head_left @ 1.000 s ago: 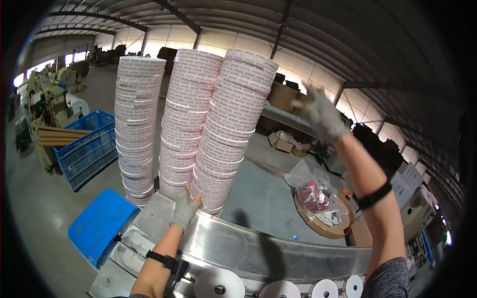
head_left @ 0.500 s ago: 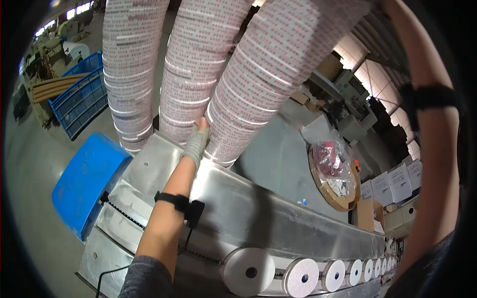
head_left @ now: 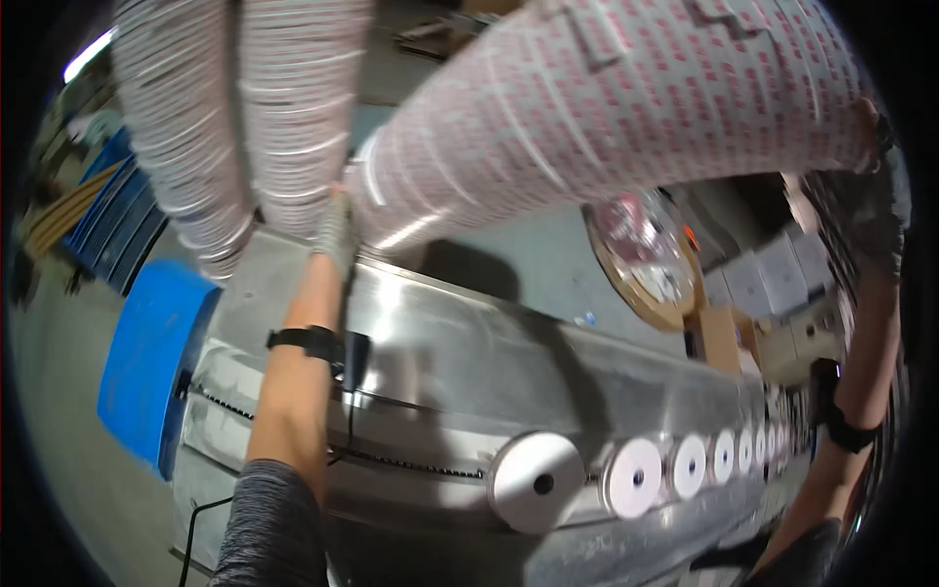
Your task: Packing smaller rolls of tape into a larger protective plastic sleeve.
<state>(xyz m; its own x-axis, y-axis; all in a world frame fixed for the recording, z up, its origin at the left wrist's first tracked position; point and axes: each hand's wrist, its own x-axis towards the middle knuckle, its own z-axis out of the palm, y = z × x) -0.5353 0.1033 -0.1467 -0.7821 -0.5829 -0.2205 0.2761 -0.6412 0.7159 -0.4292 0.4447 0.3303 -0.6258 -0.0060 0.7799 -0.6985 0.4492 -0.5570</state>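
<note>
The tall stack of white tape rolls with red print [head_left: 626, 108] lies tipped far over, leaning from its foot near the middle of the scene up and out to the right, no longer upright like the two stacks [head_left: 235, 117] standing just left of it. Its foot sits at the far edge of the shiny metal bench [head_left: 469, 352], and there the left hand [head_left: 337, 230], in a grey glove, presses against the lowest rolls, fingers spread flat on them more than closed around anything. The right hand [head_left: 875, 127] is up at the far right against the top end of the leaning stack; the blur and the rim of the view hide its fingers, so I cannot tell how its grip stands. By my judgement the stack is tilted but not yet carried off: its foot is on the bench, and the two neighbouring stacks look untouched, so most of the work is left. Nearer, a row of white rolls on a shaft [head_left: 636, 474] runs off to the right. A blue plastic pallet [head_left: 156, 352] lies left on the floor, and a round board with a pink bag [head_left: 646, 254] sits beyond the bench
</note>
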